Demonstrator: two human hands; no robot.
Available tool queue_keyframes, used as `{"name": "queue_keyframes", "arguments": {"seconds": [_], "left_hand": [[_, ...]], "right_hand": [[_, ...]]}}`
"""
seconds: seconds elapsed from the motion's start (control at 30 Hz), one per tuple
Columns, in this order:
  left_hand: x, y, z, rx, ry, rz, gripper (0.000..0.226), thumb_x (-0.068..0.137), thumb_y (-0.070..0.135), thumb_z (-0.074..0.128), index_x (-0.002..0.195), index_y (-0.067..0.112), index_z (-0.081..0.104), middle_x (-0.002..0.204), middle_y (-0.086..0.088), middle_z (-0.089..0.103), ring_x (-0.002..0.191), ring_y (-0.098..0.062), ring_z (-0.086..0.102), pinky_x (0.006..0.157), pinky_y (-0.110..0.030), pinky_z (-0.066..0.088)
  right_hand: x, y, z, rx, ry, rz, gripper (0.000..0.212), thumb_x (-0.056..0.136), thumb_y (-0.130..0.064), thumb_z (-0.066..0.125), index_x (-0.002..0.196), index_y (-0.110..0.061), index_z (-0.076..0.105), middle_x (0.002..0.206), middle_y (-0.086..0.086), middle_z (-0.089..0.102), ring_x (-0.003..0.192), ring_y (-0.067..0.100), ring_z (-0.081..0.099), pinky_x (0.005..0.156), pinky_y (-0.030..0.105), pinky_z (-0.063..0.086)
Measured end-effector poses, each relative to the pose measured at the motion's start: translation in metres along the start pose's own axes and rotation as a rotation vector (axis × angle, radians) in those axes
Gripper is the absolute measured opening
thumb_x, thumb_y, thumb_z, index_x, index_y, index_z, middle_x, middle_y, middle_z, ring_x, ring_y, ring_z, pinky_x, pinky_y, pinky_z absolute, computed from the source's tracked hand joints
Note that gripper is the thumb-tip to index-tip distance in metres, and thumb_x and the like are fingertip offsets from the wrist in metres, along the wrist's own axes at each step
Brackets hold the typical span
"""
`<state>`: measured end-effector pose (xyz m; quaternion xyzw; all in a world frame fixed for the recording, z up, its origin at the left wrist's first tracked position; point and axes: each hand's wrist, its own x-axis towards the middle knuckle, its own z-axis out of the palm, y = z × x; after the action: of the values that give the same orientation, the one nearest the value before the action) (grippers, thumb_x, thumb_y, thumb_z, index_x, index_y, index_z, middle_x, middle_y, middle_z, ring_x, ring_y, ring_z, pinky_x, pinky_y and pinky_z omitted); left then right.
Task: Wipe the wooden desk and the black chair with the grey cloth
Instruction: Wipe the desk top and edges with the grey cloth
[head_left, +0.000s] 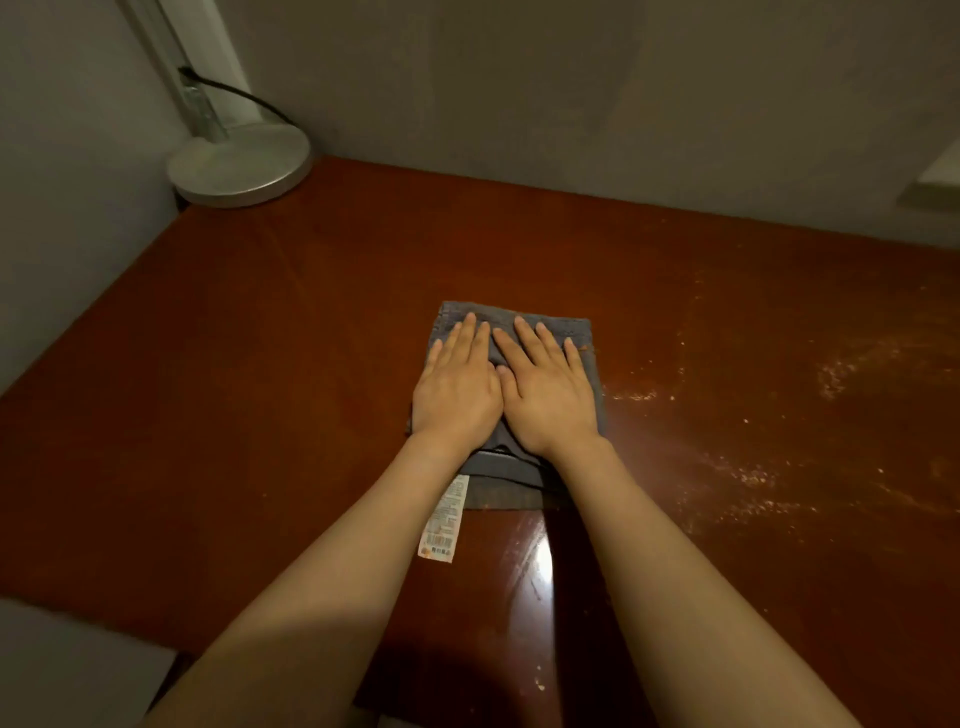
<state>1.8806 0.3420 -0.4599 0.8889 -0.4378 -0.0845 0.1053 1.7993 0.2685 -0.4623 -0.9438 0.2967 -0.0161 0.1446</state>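
Trailing toward the near edge of the table, a paper tag hangs off the soft, light grey cloth, folded flat mid-table. It should slide easily; pressing from above suits it. Left hand and right hand lie open, palms flat on it. Pale dust, probably, streaks the right side; a lamp base stands far left.

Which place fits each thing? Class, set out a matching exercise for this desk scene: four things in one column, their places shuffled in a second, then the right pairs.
Things:
1. grey cloth
2. lamp base
3. white label
4. pale dusty smears

Places:
A. far left corner of the wooden desk
B. desk surface right of the cloth
C. flat under the left hand and right hand
D. hanging off the cloth's near left edge

Pairs: 1-C, 2-A, 3-D, 4-B
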Motion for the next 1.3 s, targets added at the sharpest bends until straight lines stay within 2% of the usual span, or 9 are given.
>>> {"name": "queue_keyframes", "arguments": {"seconds": [0.43, 0.67, 0.83, 1.0, 1.3], "left_hand": [[-0.008, 0.089, 0.027, 0.004, -0.040, 0.207, 0.055, 0.102, 0.031, 0.020, 0.151, 0.012, 0.002, 0.159, -0.004, -0.004, 0.147, -0.013, -0.003, 0.117, -0.029, -0.003], [-0.035, 0.115, 0.038, 0.033, -0.066, 0.297, 0.056, 0.102, 0.031, 0.021, 0.151, 0.012, 0.002, 0.159, -0.004, -0.004, 0.147, -0.015, -0.002, 0.117, -0.029, -0.003], [-0.064, 0.115, 0.038, 0.019, -0.089, 0.287, 0.056, 0.102, 0.030, 0.020, 0.151, 0.012, 0.000, 0.159, -0.004, -0.005, 0.147, -0.014, -0.003, 0.117, -0.028, -0.004], [-0.097, 0.112, 0.037, 0.009, -0.087, 0.251, 0.055, 0.102, 0.029, 0.019, 0.151, 0.013, 0.000, 0.159, -0.004, -0.007, 0.146, -0.014, -0.005, 0.117, -0.028, -0.006], [-0.159, 0.105, 0.033, 0.010, -0.110, 0.196, 0.054, 0.103, 0.028, 0.017, 0.150, 0.013, -0.003, 0.159, -0.004, -0.010, 0.146, -0.014, -0.008, 0.117, -0.029, -0.007]], "right_hand": [[-0.060, 0.075, -0.018, 0.009, 0.064, 0.236, 0.049, 0.103, -0.035, 0.021, 0.151, -0.028, 0.015, 0.159, -0.003, 0.004, 0.146, 0.015, -0.002, 0.116, 0.034, -0.007], [-0.102, 0.087, -0.018, 0.005, 0.079, 0.350, 0.049, 0.103, -0.035, 0.021, 0.151, -0.029, 0.013, 0.159, -0.004, 0.002, 0.146, 0.015, -0.004, 0.116, 0.038, -0.011], [-0.128, 0.081, -0.016, -0.017, 0.042, 0.335, 0.049, 0.102, -0.037, 0.015, 0.151, -0.029, 0.010, 0.159, -0.004, 0.000, 0.146, 0.015, -0.007, 0.115, 0.040, -0.012], [-0.153, 0.069, -0.012, -0.010, 0.011, 0.288, 0.066, 0.086, -0.042, 0.001, 0.151, -0.029, 0.009, 0.159, -0.004, -0.001, 0.146, 0.015, -0.007, 0.115, 0.039, -0.012], [-0.204, 0.046, -0.003, -0.041, -0.028, 0.246, 0.065, 0.088, -0.044, -0.004, 0.151, -0.030, 0.005, 0.159, -0.005, -0.005, 0.146, 0.014, -0.010, 0.113, 0.036, -0.015]]}}
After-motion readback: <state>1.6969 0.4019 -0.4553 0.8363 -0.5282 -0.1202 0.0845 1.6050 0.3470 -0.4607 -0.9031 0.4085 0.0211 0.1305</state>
